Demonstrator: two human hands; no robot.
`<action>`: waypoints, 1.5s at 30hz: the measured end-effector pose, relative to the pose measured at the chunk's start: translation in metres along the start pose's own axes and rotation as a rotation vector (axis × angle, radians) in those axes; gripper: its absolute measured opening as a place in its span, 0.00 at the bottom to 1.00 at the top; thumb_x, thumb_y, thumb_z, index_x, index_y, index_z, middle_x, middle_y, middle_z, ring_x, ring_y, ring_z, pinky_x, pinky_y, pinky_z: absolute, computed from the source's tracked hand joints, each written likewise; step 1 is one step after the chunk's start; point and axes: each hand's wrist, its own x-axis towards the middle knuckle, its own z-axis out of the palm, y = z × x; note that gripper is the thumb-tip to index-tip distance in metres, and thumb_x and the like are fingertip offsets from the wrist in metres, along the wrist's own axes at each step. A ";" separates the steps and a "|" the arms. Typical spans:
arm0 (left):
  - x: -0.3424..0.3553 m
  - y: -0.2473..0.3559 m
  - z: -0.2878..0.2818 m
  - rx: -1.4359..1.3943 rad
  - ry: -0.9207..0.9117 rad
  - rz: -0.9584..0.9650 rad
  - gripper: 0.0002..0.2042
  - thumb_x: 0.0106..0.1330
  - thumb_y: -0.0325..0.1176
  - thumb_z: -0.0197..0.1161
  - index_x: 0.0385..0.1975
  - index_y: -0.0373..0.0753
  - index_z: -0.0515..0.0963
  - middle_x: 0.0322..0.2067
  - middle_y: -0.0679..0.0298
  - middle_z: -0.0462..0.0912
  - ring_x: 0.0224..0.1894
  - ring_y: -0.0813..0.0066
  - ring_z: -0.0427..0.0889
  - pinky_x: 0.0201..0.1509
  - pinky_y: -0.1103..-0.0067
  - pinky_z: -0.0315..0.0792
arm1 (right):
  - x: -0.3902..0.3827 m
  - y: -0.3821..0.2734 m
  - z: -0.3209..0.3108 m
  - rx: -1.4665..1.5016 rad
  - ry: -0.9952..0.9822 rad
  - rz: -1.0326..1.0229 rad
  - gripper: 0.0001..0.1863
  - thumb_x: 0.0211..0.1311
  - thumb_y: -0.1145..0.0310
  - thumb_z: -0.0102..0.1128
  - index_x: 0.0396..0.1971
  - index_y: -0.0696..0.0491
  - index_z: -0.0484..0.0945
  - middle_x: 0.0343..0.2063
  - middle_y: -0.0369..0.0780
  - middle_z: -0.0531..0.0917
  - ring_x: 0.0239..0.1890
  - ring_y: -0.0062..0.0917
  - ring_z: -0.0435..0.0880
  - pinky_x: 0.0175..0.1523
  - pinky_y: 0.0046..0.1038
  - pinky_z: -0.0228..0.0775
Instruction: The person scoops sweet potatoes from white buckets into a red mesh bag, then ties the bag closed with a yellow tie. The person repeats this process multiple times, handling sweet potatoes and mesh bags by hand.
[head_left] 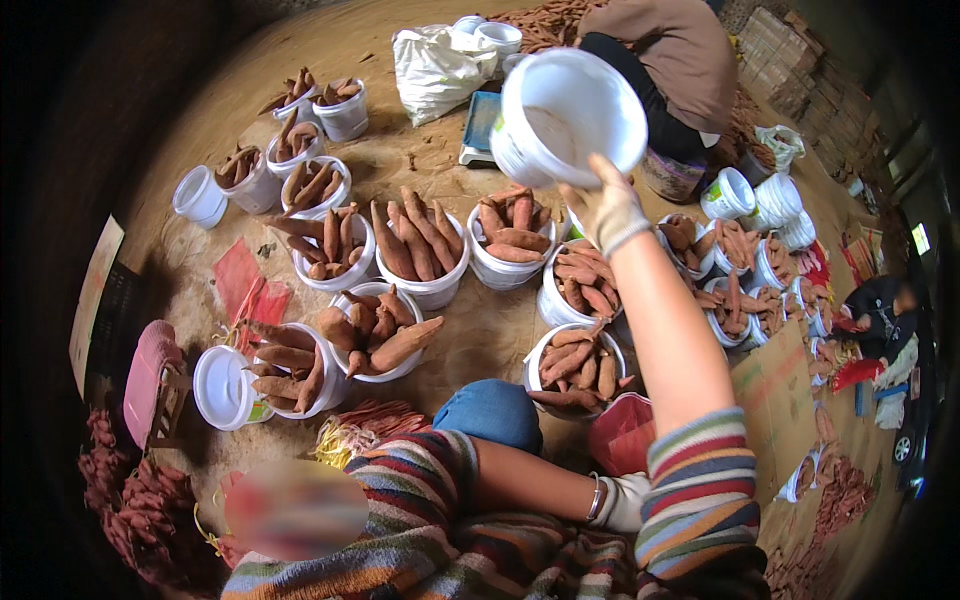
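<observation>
Right grip (606, 212) pinching white bucket (568, 116) rim | left grip (622, 500) unclear, half hidden by sleeve (700, 490)

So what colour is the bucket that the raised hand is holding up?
White, the empty bucket gripped by the right hand; head view.

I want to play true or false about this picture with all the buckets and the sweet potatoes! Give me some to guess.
1. The right hand holds up a white bucket. True.
2. The raised bucket is full of sweet potatoes. False: its inside looks empty.
3. Both hands wear light gloves. True: the left hand, low by the striped sleeve, has one too.
4. All the buckets on the ground are blue. False: they are white, and many hold sweet potatoes.
5. Nobody else is there. False: a person in a brown top crouches behind the raised bucket.
</observation>
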 end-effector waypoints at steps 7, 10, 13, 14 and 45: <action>0.001 0.002 -0.023 0.215 -0.226 -0.243 0.24 0.56 0.45 0.59 0.55 0.49 0.74 0.49 0.54 0.79 0.47 0.58 0.80 0.43 0.62 0.74 | 0.011 0.014 0.008 -0.226 0.080 0.053 0.29 0.56 0.45 0.62 0.40 0.59 0.74 0.30 0.47 0.81 0.27 0.34 0.79 0.36 0.30 0.76; 0.017 0.028 -0.042 0.372 -0.733 -0.381 0.16 0.54 0.46 0.60 0.38 0.44 0.80 0.34 0.57 0.84 0.34 0.55 0.83 0.39 0.60 0.73 | -0.023 -0.017 -0.050 -0.261 0.028 0.051 0.22 0.61 0.48 0.59 0.39 0.54 0.75 0.34 0.45 0.82 0.31 0.31 0.81 0.33 0.30 0.76; 0.019 0.049 -0.053 0.375 -0.671 -0.378 0.15 0.51 0.48 0.61 0.27 0.42 0.81 0.23 0.57 0.82 0.28 0.54 0.82 0.29 0.62 0.71 | -0.085 -0.047 -0.102 -0.241 0.233 0.036 0.21 0.61 0.55 0.61 0.45 0.56 0.74 0.41 0.44 0.82 0.43 0.33 0.82 0.42 0.29 0.76; 0.017 0.051 -0.055 0.377 -0.672 -0.389 0.15 0.50 0.47 0.60 0.27 0.42 0.83 0.24 0.56 0.83 0.27 0.54 0.82 0.30 0.62 0.71 | -0.114 -0.055 -0.114 -0.229 0.260 0.034 0.22 0.63 0.56 0.59 0.50 0.56 0.73 0.44 0.45 0.81 0.45 0.32 0.81 0.44 0.28 0.75; 0.031 0.095 -0.115 -0.250 0.204 -0.637 0.22 0.64 0.47 0.52 0.20 0.31 0.75 0.19 0.47 0.76 0.24 0.53 0.77 0.31 0.67 0.71 | -0.330 0.182 -0.241 -0.067 0.531 0.292 0.30 0.65 0.53 0.45 0.61 0.57 0.64 0.49 0.43 0.76 0.44 0.30 0.78 0.49 0.31 0.70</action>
